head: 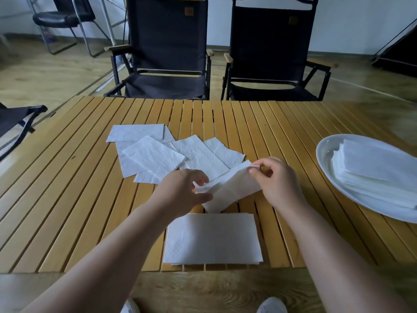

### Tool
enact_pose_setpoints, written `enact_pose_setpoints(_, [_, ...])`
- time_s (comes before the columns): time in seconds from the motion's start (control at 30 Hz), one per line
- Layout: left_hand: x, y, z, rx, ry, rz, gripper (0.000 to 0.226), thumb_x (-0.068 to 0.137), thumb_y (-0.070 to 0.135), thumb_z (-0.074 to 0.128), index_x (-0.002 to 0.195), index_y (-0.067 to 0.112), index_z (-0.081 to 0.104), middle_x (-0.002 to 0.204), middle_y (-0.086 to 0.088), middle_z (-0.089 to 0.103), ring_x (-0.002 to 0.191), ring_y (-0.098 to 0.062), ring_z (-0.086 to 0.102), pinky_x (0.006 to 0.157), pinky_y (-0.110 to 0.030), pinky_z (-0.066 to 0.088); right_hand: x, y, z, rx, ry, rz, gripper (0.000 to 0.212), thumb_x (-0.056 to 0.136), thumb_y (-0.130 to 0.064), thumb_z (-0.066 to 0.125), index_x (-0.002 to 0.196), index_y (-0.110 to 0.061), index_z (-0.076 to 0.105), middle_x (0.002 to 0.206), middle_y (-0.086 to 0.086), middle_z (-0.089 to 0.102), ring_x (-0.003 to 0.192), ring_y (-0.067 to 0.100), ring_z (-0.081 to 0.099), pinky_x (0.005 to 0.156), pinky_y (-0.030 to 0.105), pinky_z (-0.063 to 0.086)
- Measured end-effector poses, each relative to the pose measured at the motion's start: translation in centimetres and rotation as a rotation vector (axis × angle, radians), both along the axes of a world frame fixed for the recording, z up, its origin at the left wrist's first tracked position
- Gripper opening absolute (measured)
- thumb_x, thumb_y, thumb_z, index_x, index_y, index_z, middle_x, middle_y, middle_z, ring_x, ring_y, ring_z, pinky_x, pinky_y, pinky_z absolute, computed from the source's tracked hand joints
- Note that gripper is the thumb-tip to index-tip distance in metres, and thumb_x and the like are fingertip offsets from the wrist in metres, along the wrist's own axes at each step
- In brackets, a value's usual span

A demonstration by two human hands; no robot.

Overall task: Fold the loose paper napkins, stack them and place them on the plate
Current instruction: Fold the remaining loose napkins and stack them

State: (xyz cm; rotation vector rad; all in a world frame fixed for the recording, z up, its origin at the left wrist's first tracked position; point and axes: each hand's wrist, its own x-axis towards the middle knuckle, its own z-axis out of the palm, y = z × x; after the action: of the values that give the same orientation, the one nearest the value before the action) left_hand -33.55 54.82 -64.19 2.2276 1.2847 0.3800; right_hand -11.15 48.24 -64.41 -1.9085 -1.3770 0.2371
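Note:
Both hands hold one white paper napkin [230, 188] just above the table's middle. My left hand [184, 192] pinches its left end between thumb and fingers. My right hand [276, 179] pinches its upper right corner. The napkin is partly folded and tilted. Below it, near the table's front edge, lies a flat stack of folded napkins [212, 239]. Several loose napkins [158, 154] lie scattered and overlapping behind my hands. A white plate [325, 159] at the right edge carries a pile of folded napkins [374, 168].
The slatted wooden table [67, 199] fills the middle of the view. Two black folding chairs [167, 53] stand behind its far edge, and part of another chair [15, 123] shows at the left. My shoes are visible below the table's front edge.

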Motion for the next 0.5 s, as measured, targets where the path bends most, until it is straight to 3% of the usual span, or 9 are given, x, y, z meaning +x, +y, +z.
enact_pose_setpoints(0.17, [0.1, -0.1, 0.4, -0.014, -0.032, -0.012, 0.042, 0.078, 0.049, 0.077, 0.116, 0.033, 0.066, 0.098, 0.023, 0.058, 0.093, -0.002, 0.059, 0.072, -0.026, 0.055, 0.0, -0.2, 0.5, 0.055, 0.004, -0.004, 0.009, 0.095, -0.024, 0.065, 0.100, -0.019, 0.071, 0.085, -0.015, 0.057, 0.077, 0.004, 0.054, 0.060, 0.018, 0.043])
enact_pose_setpoints(0.27, [0.3, -0.4, 0.7, -0.004, -0.038, -0.016, 0.031, 0.083, 0.048, 0.072, 0.111, 0.034, 0.070, 0.090, 0.026, 0.058, 0.085, 0.004, 0.056, 0.070, -0.025, 0.054, 0.0, -0.4, 0.7, 0.062, 0.009, -0.003, 0.008, 0.096, -0.025, 0.064, 0.099, -0.020, 0.070, 0.078, -0.021, 0.053, 0.072, 0.003, 0.052, 0.056, 0.018, 0.038])
enact_pose_setpoints(0.33, [0.1, -0.4, 0.7, 0.027, -0.037, 0.001, 0.021, 0.091, 0.043, 0.066, 0.107, 0.033, 0.073, 0.097, 0.020, 0.067, 0.083, 0.003, 0.059, 0.072, -0.026, 0.055, 0.1, -0.4, 0.8, 0.067, 0.021, -0.010, 0.009, 0.096, -0.026, 0.064, 0.099, -0.021, 0.070, 0.074, -0.019, 0.052, 0.069, 0.002, 0.051, 0.054, 0.016, 0.034])
enact_pose_setpoints(0.4, [-0.1, -0.3, 0.8, 0.048, -0.069, 0.026, 0.020, 0.095, 0.037, 0.062, 0.106, 0.028, 0.075, 0.102, 0.011, 0.072, 0.086, -0.001, 0.062, 0.074, -0.024, 0.053, 0.2, -0.4, 0.9, 0.071, 0.045, -0.012, 0.009, 0.096, -0.026, 0.063, 0.100, -0.022, 0.070, 0.075, -0.019, 0.053, 0.071, 0.002, 0.052, 0.054, 0.014, 0.034])
enact_pose_setpoints(0.5, [-0.4, -0.1, 1.2, 0.039, -0.173, 0.082, 0.021, 0.096, 0.033, 0.061, 0.105, 0.021, 0.076, 0.093, 0.011, 0.070, 0.084, 0.004, 0.060, 0.071, -0.015, 0.046, 0.2, -0.3, 1.1, 0.071, 0.098, 0.037, 0.010, 0.097, -0.027, 0.061, 0.103, -0.024, 0.068, 0.088, -0.014, 0.061, 0.087, 0.004, 0.057, 0.060, 0.016, 0.043])
